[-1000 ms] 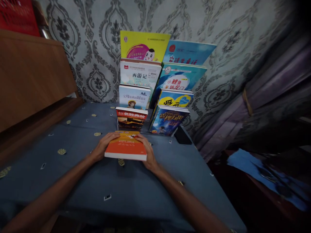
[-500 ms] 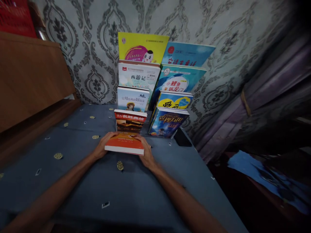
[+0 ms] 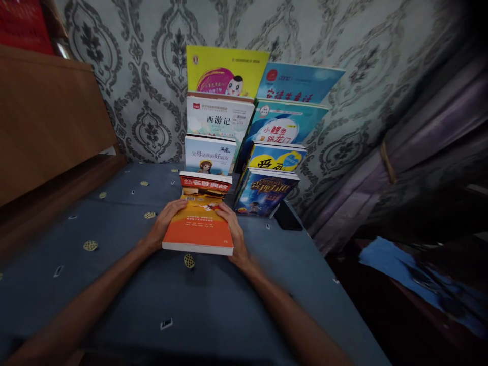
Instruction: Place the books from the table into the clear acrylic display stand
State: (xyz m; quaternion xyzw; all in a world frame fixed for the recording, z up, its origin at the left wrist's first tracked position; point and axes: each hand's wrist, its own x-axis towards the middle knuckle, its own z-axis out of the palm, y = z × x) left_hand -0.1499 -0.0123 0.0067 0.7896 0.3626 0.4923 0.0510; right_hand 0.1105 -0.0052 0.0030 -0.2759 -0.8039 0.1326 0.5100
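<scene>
An orange book (image 3: pixel 199 231) is gripped between my two hands above the table, its printed cover facing up and its white page edge toward me. My left hand (image 3: pixel 164 221) closes on its left side, and my right hand (image 3: pixel 233 231) on its right side. Just behind it stands a red-topped book (image 3: pixel 206 185), partly covered by the orange one. That book fronts a left column of upright books, with a pale blue book (image 3: pixel 209 155), a white book (image 3: pixel 219 118) and a tall yellow-green book (image 3: pixel 226 71) rising behind.
A right column stands alongside, fronted by a dark blue book (image 3: pixel 265 194). A black phone (image 3: pixel 287 217) lies right of it on the blue patterned tablecloth (image 3: pixel 125 297). A wooden cabinet (image 3: pixel 49 117) is at left, a tied curtain (image 3: pixel 362 195) at right.
The orange book has tilted so that more of its cover shows, and its near edge has come lower and closer to me. Both hands have kept hold of it.
</scene>
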